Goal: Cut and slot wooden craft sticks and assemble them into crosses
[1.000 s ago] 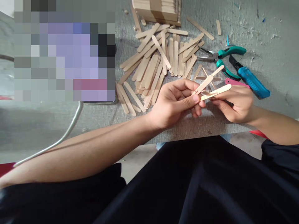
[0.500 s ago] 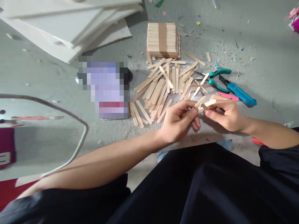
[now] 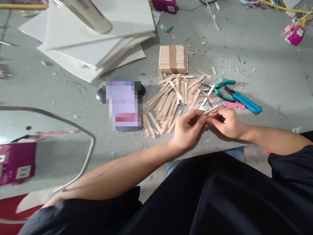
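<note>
Beside the loose stick pile [image 3: 162, 101], the left hand [image 3: 188, 130] and right hand [image 3: 228, 123] pinch slim wooden sticks [image 3: 210, 111] between them! Crossed sticks [image 3: 207, 96] already lie right of the pile; plenty in it remain untouched.

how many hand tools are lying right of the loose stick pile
3: teal-handled pliers just right of the loose stick pile, a blue cutter farther right, and a pink tool between the pliers and the right hand. More could be hidden under that hand.
</note>
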The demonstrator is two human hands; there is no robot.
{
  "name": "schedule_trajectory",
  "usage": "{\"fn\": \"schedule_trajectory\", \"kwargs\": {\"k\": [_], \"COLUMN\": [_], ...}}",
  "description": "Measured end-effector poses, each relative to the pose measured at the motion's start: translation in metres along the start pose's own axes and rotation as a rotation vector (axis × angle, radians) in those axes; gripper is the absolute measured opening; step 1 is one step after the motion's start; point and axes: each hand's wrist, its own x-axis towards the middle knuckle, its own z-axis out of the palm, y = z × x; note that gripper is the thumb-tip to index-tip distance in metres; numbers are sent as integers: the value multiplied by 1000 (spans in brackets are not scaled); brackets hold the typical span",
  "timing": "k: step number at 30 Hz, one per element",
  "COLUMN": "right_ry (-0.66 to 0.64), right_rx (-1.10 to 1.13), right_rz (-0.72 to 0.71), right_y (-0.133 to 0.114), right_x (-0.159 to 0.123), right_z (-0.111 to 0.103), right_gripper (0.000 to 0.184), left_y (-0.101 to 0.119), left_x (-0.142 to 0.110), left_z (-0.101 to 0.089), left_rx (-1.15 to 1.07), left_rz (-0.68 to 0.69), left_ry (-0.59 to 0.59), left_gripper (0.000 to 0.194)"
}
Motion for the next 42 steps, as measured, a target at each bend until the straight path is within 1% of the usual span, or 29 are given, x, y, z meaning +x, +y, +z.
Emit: {"fn": "schedule_trajectory", "kwargs": {"k": [1, 3, 5, 6, 9, 12, 16, 18, 21, 23, 25, 26, 28, 30, 32, 34, 36, 38, 39, 41, 42], "right_ry": [21, 53, 111, 151, 228, 193, 168, 202, 297, 362, 416, 421, 406, 372, 331, 294, 273, 237, 188, 102, 76], "right_rx": [-49, -132, -221, -272, -505, -676, -700, -704, -709, -719, -742, -753, -775, -796, -810, -810, -806, -803, -801, -812, -821], "right_rz": [-31, -84, -131, -147, -210, -285, -322, -310, -243, -174, -92, -51, 22, 86, 151, 188, 187, 147, 116, 61, 46], "right_y": [3, 8, 13, 15, 22, 29, 36, 36, 35, 35, 37, 39, 44, 51, 57, 61, 60, 55, 52, 48, 48], "right_x": [0, 2, 6, 9, 18, 25, 24, 23, 29, 42, 61, 72, 96, 118, 133, 139, 132, 116, 105, 82, 71], "right_z": [2, 1, -4, -7, -18, -20, -18, -23, -42, -62, -82, -92, -108, -118, -122, -120, -113, -103, -98, -90, -87], "right_gripper": [35, 39, 40, 38, 32, 28, 27, 27, 31, 36, 40, 39, 35, 31, 28, 30, 35, 38, 42, 64, 71], "left_y": [-1, -2, -4, -5, -8, -12, -18, -19, -18, -17, -17, -18, -19, -18, -17, -13, -9, -4, -1, 4, 6], "left_x": [1, 4, 9, 11, 18, 22, 23, 23, 23, 24, 25, 26, 28, 30, 32, 33, 35, 39, 41, 48, 52], "left_z": [0, -1, -4, -5, -10, -12, -12, -13, -16, -18, -18, -17, -16, -15, -14, -15, -19, -25, -28, -33, -34], "left_rx": [-52, -94, -80, -75, -74, -69, -30, 11, 88, 143, 203, 232, 294, 358, 424, 491, 564, 641, 680, 760, 800], "left_rz": [-55, -107, -105, -102, -89, -76, -44, -11, 40, 67, 86, 94, 101, 104, 107, 108, 104, 102, 105, 120, 132], "left_ry": [3, 45, 101, 120, 141, 141, 127, 129, 137, 133, 114, 101, 64, 17, -27, -63, -100, -153, -184, -251, -274], "left_gripper": [16, 14, 12, 12, 15, 16, 20, 19, 18, 16, 16, 17, 20, 22, 23, 27, 30, 31, 30, 28, 29]}}
